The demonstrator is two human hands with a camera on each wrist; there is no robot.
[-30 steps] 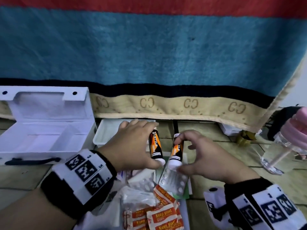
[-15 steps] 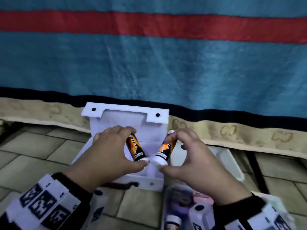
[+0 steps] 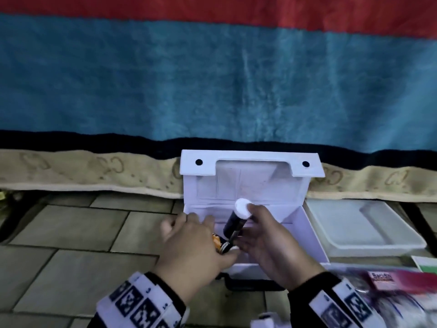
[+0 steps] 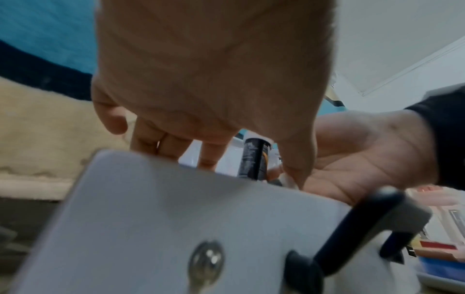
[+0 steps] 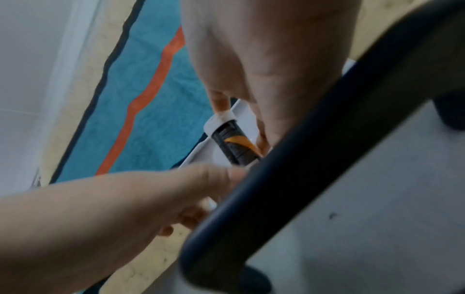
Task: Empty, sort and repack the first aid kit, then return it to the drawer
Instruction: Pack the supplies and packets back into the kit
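— Right hand [image 3: 267, 242] has its fingers curled round one tube [image 3: 234, 223], white cap up and tilted toward the lid, dark body slanting down into the first aid box [image 3: 314, 235].

— And the other?

— Left hand [image 3: 191, 242] grips a second tube [image 3: 221, 245] low at the box's front edge; only its orange and black end shows, so I can't tell its axis for sure.

— So they're repacking?

— Looks that way to me: both tubes are going into the open box. Next they'd need laying flat along the box floor so the lid shuts.

— Anything else nearby?

— Right of the box sits a white tray [image 3: 369, 245], and packets [image 3: 390, 282] lie in front of that.
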